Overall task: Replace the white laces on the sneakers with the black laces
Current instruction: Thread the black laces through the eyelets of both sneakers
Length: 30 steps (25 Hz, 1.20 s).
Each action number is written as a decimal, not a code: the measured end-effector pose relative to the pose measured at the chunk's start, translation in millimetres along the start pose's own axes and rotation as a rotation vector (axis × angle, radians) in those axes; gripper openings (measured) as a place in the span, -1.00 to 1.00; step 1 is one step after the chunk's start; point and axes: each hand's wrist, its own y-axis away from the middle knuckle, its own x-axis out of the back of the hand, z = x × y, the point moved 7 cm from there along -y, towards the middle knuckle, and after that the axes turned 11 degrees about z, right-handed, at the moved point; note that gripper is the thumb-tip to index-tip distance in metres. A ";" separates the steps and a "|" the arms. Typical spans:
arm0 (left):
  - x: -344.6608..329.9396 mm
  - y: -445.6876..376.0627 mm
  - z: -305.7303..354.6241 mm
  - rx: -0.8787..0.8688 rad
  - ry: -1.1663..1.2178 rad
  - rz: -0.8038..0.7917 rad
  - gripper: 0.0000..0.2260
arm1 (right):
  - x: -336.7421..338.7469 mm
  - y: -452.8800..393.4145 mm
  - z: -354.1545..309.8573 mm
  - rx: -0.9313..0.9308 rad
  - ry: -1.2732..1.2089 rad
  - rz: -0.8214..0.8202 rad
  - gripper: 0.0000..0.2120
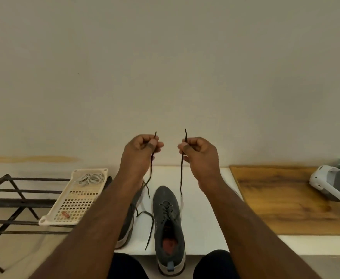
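Note:
A grey sneaker (169,228) stands on the white table (205,228), toe pointing away, threaded with a black lace (182,174). I hold both lace ends raised above the shoe: my left hand (143,148) pinches one end, my right hand (197,150) pinches the other, tips sticking up past the fingers. A second grey sneaker (127,224) lies to the left, largely hidden under my left forearm, with a black lace end (150,230) trailing beside it. White laces (90,179) lie coiled in a cream perforated tray (72,206).
A black metal rack (14,200) stands at the left under the tray. A wooden board (285,200) lies on the right, with a white and grey device (330,182) at its far right edge. A plain wall rises behind the table.

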 end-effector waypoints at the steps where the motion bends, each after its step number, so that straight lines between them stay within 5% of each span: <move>1: -2.5 -3.6 22.0 -0.050 0.012 0.011 -0.89 | -5.2 -2.2 -16.3 0.049 0.011 0.014 -0.91; 12: -14.4 3.9 66.9 -0.094 0.046 -0.026 -0.90 | -24.1 14.4 -40.1 0.116 0.009 0.001 -0.84; 15: 2.1 -5.3 59.9 -0.079 0.033 0.092 -0.86 | -8.9 7.7 -27.2 0.064 -0.020 -0.023 -0.79; 17: 26.2 -9.2 47.2 -0.197 -0.195 0.221 -0.86 | 16.1 -0.4 0.3 0.080 0.195 -0.011 -0.78; 22: 36.4 19.8 -48.7 -0.253 -0.839 0.106 -0.83 | 52.2 9.0 113.2 0.054 0.892 -0.209 -0.78; 26: 19.1 57.3 -152.2 0.002 -0.824 -0.148 -0.81 | 40.9 29.4 169.4 0.019 0.878 -0.308 -0.75; 30: 9.1 63.9 -195.2 0.057 -0.827 -0.173 -0.77 | 9.2 39.1 190.2 -0.032 0.725 -0.392 -0.78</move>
